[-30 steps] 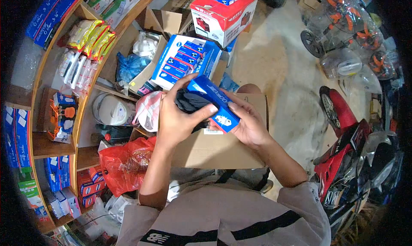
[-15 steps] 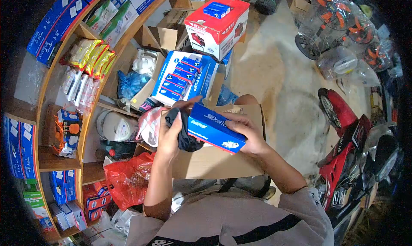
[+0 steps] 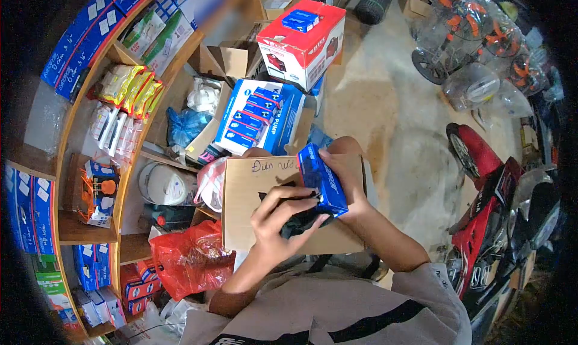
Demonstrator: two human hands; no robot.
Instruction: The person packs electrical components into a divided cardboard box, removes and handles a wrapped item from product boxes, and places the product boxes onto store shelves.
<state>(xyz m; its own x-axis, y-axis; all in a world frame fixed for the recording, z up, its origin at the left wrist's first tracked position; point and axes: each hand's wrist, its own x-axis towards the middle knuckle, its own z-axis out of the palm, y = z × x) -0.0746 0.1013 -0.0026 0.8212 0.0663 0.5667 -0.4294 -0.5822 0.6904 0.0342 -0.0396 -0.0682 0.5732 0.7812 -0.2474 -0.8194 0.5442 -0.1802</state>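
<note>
My right hand (image 3: 351,185) grips a small blue cardboard box (image 3: 322,173) with white lettering, tilted so that one end points down toward me. My left hand (image 3: 280,215) is at that lower end, fingers bent and a little apart, around a crumpled black cloth (image 3: 296,226). Its fingertips are close to the box's end; whether they touch it I cannot tell. The cloth is partly hidden behind the fingers. Below both hands lies a large brown cardboard carton (image 3: 244,194) with handwriting on top.
Wooden shelves (image 3: 129,188) with packaged goods curve along the left. Several small blue boxes lie on a water pump carton (image 3: 289,113), with a red and white carton (image 3: 301,50) behind it. A red plastic bag (image 3: 195,258) is at lower left, a red motorbike (image 3: 481,212) at right.
The blue box has turned more upright, its end now toward me. My left hand has moved right and down with the black cloth, to the box's lower end.
</note>
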